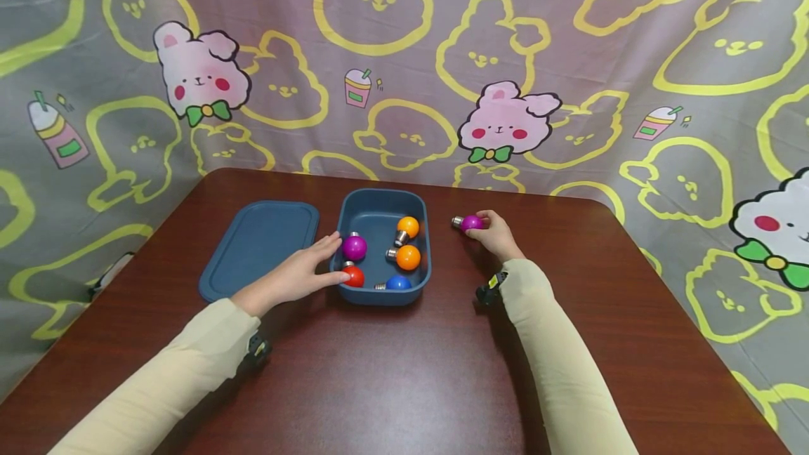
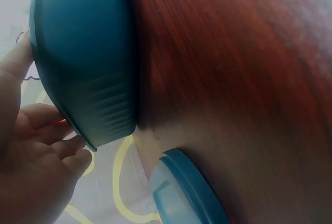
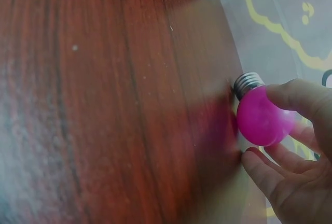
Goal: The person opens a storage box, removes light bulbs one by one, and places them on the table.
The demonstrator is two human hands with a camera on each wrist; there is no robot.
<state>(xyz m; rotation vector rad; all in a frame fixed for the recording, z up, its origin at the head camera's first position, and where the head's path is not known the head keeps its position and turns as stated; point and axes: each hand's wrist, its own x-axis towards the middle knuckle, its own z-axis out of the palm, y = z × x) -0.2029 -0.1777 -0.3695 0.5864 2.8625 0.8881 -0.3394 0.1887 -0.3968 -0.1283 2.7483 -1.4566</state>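
Note:
My right hand (image 1: pixel 498 236) pinches a purple light bulb (image 1: pixel 470 224) between thumb and fingers, to the right of a blue-grey box (image 1: pixel 428 251). In the right wrist view the bulb (image 3: pixel 264 117) has its metal screw base turned away from the palm, close over the tabletop. My left hand (image 1: pixel 293 276) touches the box's left rim, fingers extended and thumb spread toward the near corner. Inside the box lie another purple bulb (image 1: pixel 354 248), a red bulb (image 1: pixel 356 277), two orange bulbs (image 1: pixel 409 258) and a blue bulb (image 1: pixel 399 284). The left thumb overlaps the red one.
A flat blue-grey lid (image 1: pixel 262 244) lies on the brown wooden table (image 1: pixel 392 378) left of the box. Behind the table hangs a curtain (image 1: pixel 404 76) with cartoon prints. Dark wrist cameras (image 1: pixel 489 290) sit on both sleeves.

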